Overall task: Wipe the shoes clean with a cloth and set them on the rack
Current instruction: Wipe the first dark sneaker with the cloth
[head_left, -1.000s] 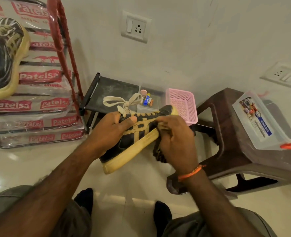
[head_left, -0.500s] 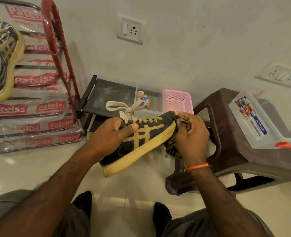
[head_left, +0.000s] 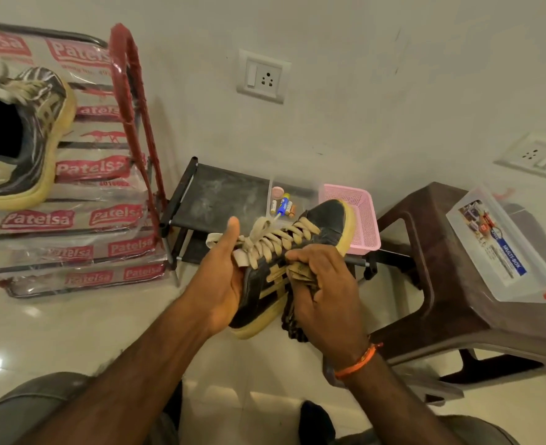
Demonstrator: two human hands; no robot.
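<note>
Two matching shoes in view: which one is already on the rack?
The shoe at far left, sitting unheld on the red rack. The other shoe is in mid-air, gripped by the left hand while the right hand presses the cloth to it.

shoe [head_left: 297,261] black, cream stripes, yellowed sole | basket [head_left: 361,216] pink | stool [head_left: 441,252] brown | rack frame [head_left: 130,101] red

We see two bare forearms with no sleeves reaching down to them. Our left hand [head_left: 220,277] carries no ring or band. Our right hand [head_left: 324,293] has a thin orange thread bracelet [head_left: 358,361] tied just behind it at the wrist, a small knot standing out on its outer side. Well below the bracelet, grey trousers [head_left: 34,409] cover both knees, and dark socks [head_left: 316,422] cover our feet between them.
</note>
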